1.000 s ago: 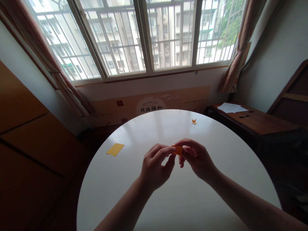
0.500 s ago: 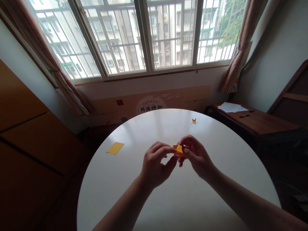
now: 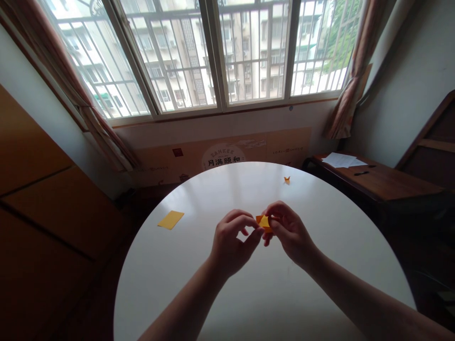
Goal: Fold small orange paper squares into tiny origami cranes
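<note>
A partly folded piece of orange origami paper (image 3: 264, 222) is held above the table between both hands. My left hand (image 3: 234, 239) pinches its left corner between thumb and forefinger. Thumb and fingers of my right hand (image 3: 289, 229) grip the paper's right side and cover part of it. A yellow paper stack or sheet (image 3: 171, 219) lies flat on the table to the left. Farther back on the right stands a small folded orange paper figure (image 3: 287, 180), apart from both hands.
The round white table (image 3: 249, 293) has its far edge near the wall under a barred window (image 3: 185, 61). To the right is a wooden bench (image 3: 398, 182) bearing white papers (image 3: 343, 160) and a dark pen-like item (image 3: 361, 173). A wooden cabinet (image 3: 42, 227) stands at left.
My left thumb and forefinger have closed together on the paper's left corner, having been farther apart before. My right hand keeps its grip almost unmoved.
</note>
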Available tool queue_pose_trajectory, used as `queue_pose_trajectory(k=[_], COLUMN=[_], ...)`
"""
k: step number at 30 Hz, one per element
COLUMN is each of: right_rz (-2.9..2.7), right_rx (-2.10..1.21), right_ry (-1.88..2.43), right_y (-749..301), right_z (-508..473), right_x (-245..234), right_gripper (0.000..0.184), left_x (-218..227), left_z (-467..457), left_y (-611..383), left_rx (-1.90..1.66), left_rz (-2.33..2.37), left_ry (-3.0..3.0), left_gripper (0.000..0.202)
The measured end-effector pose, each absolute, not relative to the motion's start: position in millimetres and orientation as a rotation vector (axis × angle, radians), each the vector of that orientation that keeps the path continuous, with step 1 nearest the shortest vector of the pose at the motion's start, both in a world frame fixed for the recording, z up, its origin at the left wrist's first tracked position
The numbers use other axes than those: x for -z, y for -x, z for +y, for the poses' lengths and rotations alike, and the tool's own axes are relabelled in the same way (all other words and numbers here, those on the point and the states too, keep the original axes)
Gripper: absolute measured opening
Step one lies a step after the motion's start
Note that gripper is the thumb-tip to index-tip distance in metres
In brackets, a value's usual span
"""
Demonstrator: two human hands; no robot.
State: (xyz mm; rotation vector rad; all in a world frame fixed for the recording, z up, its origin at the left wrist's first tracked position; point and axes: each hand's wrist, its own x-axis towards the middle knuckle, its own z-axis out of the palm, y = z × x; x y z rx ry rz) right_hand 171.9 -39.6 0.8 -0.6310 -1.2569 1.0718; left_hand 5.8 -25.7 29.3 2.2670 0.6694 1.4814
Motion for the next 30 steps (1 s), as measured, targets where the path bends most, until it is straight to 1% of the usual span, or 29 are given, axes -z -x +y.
queue_pose_trajectory(k=[6,8,11,13,16,20,22,30], right_rz=[-1.245,-1.246,-1.250,-1.254,-1.263,-1.276,-1.282,-1.285], right_rx=[-1.078,-1.077,-1.081,-1.081,-1.084,-1.094,-1.103,-1.077], right_ry=[0.648,0.649,0.638,0.632,0.631,0.634,0.645,0.690], right_y=[-172,-171,-171,-171,-169,-167,-167,-166], right_z=[-39,-39,-39,-39,-39,-38,-38,-36], right_x=[2,2,2,2,2,5,7,12], right_gripper=[0.012,0.012,0.012,0.012,0.015,0.016,0.016,0.019], left_x=[-26,-24,-19,-18,-18,-23,-24,-25], left_z=[-25,-25,-24,-24,-25,-27,-27,-26], left_y=[-6,-7,-8,-10,-12,-12,-12,-10], left_rx=[-1.476,-1.466,-1.426,-1.408,-1.392,-1.376,-1.390,-1.438], left_rz=[0.694,0.729,0.782,0.820,0.902,0.993,1.009,1.019], left_ry=[-2.251,-2.230,-2.183,-2.131,-2.035,-1.954,-1.939,-1.938], left_gripper=[0.010,0.017,0.033,0.038,0.033,0.013,0.007,0.002])
